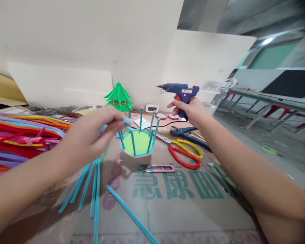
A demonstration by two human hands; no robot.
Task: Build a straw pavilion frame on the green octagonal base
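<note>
Fuzzy blue strip [127, 120] is pinched by left grip [99, 128], right grip [193, 110] clasping glue gun [176, 88].

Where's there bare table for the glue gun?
Largest: the lettered tabletop in front of the pink snips, between the loose blue strip and the right forearm. A narrow wedge: between that strip and the fanned strips. Crowded: the pipe-cleaner pile at left; scissors and pliers right of the green base.

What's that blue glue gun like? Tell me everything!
The dark-blue, pistol-shaped, plastic-looking glue gun is held up in the right hand. Its metal-looking nozzle points left, with thin strands hanging beneath. It has an orange trigger, a white label and a glowing red light. A pale stick seems to poke out behind.
</note>
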